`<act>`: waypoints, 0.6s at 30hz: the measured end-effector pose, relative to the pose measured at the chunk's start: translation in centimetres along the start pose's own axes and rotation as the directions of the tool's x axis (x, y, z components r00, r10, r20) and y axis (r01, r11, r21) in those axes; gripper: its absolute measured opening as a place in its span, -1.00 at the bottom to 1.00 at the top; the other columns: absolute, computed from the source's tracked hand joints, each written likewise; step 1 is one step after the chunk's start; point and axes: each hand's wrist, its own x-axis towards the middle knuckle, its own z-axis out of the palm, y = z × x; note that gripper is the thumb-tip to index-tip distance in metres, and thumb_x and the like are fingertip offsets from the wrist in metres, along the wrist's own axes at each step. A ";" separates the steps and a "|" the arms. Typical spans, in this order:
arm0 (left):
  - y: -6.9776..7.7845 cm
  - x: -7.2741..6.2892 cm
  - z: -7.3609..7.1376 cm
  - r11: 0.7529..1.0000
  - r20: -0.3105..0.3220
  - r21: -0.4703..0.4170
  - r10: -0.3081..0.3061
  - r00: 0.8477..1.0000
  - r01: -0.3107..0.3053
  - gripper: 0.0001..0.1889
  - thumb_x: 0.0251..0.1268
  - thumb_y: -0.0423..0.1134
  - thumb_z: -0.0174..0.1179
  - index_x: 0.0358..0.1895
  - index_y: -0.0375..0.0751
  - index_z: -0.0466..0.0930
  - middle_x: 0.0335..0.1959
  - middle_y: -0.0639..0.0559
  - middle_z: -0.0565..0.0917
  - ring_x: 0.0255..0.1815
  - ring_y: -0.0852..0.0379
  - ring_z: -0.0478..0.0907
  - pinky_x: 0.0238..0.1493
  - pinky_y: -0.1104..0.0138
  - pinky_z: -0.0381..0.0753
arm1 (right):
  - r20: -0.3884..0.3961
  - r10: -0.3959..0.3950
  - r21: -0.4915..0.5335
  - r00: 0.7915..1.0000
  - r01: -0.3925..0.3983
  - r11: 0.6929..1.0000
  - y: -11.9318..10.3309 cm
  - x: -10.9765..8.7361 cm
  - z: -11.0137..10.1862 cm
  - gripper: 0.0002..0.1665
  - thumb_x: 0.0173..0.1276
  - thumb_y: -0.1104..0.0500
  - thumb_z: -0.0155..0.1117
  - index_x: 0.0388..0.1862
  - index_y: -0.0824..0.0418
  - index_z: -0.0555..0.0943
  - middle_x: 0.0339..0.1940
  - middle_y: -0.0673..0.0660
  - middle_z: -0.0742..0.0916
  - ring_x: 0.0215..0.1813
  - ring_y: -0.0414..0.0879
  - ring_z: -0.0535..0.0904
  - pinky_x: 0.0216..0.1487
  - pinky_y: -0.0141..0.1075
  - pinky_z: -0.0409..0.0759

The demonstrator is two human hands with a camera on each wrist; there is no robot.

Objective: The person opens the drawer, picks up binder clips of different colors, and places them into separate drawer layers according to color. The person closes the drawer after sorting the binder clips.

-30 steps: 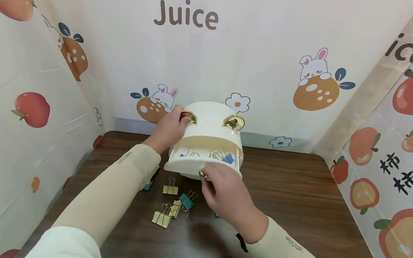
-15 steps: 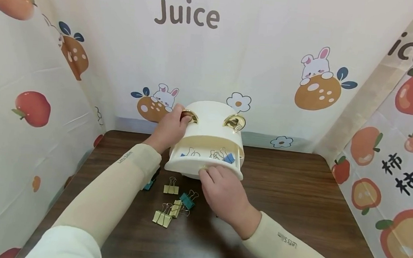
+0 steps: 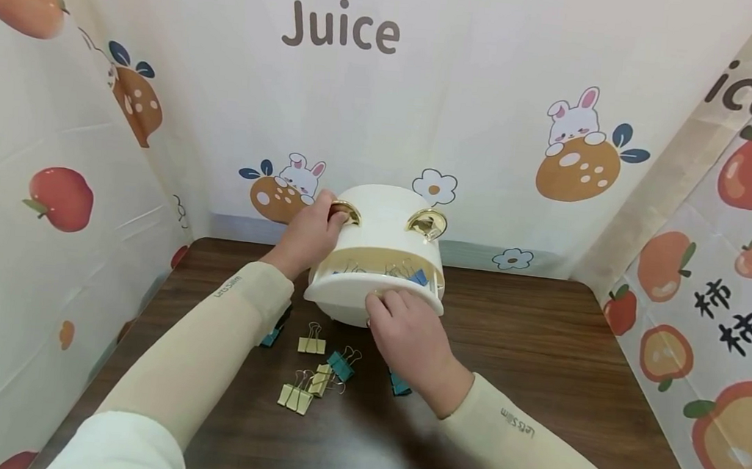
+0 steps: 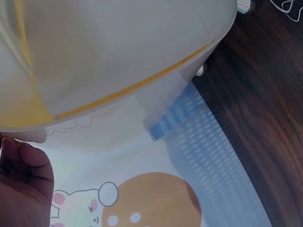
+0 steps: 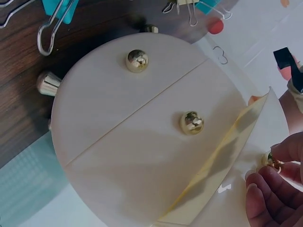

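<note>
A white rounded drawer box [image 3: 382,220] with gold ring-shaped ears stands at the table's back. My left hand [image 3: 306,235] grips its left gold ear [image 3: 350,210]. The top drawer [image 3: 338,290] sticks out partway, and blue binder clips [image 3: 420,276] with wire handles show inside. My right hand [image 3: 407,338] holds that drawer's small gold knob [image 5: 268,160] between thumb and fingers, as the right wrist view shows. Below it, two more drawer fronts carry gold knobs [image 5: 191,123] and are closed. In the left wrist view the left hand [image 4: 26,184] has curled fingers beside the box.
Several binder clips lie on the dark wooden table [image 3: 507,333] before the box: yellow ones [image 3: 297,398] and teal ones [image 3: 341,366]. Another teal clip [image 3: 399,383] lies close under the right hand. A printed curtain [image 3: 490,126] hangs behind and at both sides.
The drawer has gone a little further into the box, its front now higher in the view and hiding more of the clips. My right hand moved with it; my left stayed put.
</note>
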 end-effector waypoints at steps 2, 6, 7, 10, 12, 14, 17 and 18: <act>0.0 0.0 0.0 1.000 0.003 0.002 0.000 1.000 0.000 -0.71 0.68 0.00 -0.08 0.08 -0.16 0.24 -0.12 -0.20 0.59 -0.15 -0.15 0.56 -0.08 0.01 0.53 | -0.002 0.000 0.006 1.000 0.000 1.000 0.3 0.1 0.2 -0.83 0.35 0.31 0.32 -0.11 0.33 0.59 -0.37 0.14 0.60 -0.36 0.02 0.56 -0.34 -0.20 0.59; 0.1 0.0 0.0 1.000 0.010 0.004 -0.009 1.000 0.009 -0.71 0.68 0.00 -0.07 0.08 -0.15 0.24 -0.11 -0.18 0.59 -0.14 -0.13 0.57 -0.09 0.02 0.53 | 0.003 0.008 0.015 1.000 -0.008 1.000 0.9 0.4 0.5 -0.81 0.31 0.35 0.32 -0.12 0.34 0.57 -0.37 0.14 0.60 -0.36 0.03 0.56 -0.32 -0.19 0.59; 0.1 0.0 -0.1 1.000 0.012 0.004 -0.011 1.000 0.011 -0.71 0.68 0.00 -0.07 0.08 -0.15 0.24 -0.11 -0.18 0.59 -0.14 -0.13 0.57 -0.09 0.02 0.53 | 0.010 0.011 0.016 1.000 -0.011 1.000 1.0 0.6 0.6 -0.82 0.31 0.35 0.33 -0.13 0.33 0.56 -0.38 0.14 0.59 -0.37 0.03 0.56 -0.31 -0.20 0.59; 0.2 -0.1 -0.1 1.000 0.015 0.003 -0.014 1.000 0.014 -0.71 0.68 0.00 -0.07 0.09 -0.15 0.24 -0.11 -0.18 0.59 -0.14 -0.13 0.57 -0.10 0.03 0.53 | 0.028 0.022 0.022 0.999 -0.022 1.000 1.3 0.9 0.6 -0.82 0.33 0.34 0.35 -0.15 0.33 0.55 -0.39 0.13 0.58 -0.37 0.03 0.55 -0.32 -0.20 0.58; 0.2 -0.1 -0.2 1.000 0.016 0.002 -0.014 1.000 0.014 -0.71 0.68 0.00 -0.07 0.09 -0.15 0.24 -0.12 -0.18 0.59 -0.14 -0.13 0.57 -0.10 0.03 0.52 | 0.039 0.027 0.024 0.999 -0.028 0.999 1.4 1.2 0.6 -0.81 0.34 0.33 0.37 -0.14 0.32 0.55 -0.40 0.13 0.57 -0.38 0.03 0.55 -0.33 -0.20 0.57; 0.2 -0.1 -0.2 1.000 0.015 0.003 -0.012 1.000 0.012 -0.72 0.68 -0.01 -0.07 0.08 -0.15 0.24 -0.12 -0.19 0.59 -0.14 -0.13 0.56 -0.10 0.03 0.52 | 0.052 0.035 0.028 0.998 -0.036 0.999 1.5 1.4 0.5 -0.81 0.35 0.32 0.38 -0.14 0.32 0.56 -0.40 0.13 0.57 -0.37 0.03 0.55 -0.32 -0.20 0.57; 0.1 -0.1 -0.2 1.000 0.013 0.007 -0.006 1.000 0.006 -0.72 0.68 -0.01 -0.07 0.07 -0.15 0.24 -0.13 -0.18 0.59 -0.15 -0.13 0.56 -0.11 0.03 0.51 | 0.067 0.039 0.029 0.997 -0.041 0.999 1.7 1.6 0.5 -0.80 0.33 0.32 0.39 -0.13 0.31 0.57 -0.40 0.13 0.57 -0.38 0.03 0.54 -0.33 -0.19 0.56; 0.1 -0.1 -0.2 1.000 0.012 0.007 -0.005 1.000 0.005 -0.72 0.68 -0.01 -0.07 0.07 -0.15 0.24 -0.13 -0.18 0.59 -0.15 -0.13 0.56 -0.11 0.03 0.51 | 0.073 0.041 0.027 0.997 -0.043 0.999 1.7 1.7 0.5 -0.81 0.33 0.33 0.39 -0.14 0.30 0.56 -0.41 0.12 0.56 -0.38 0.03 0.54 -0.34 -0.19 0.55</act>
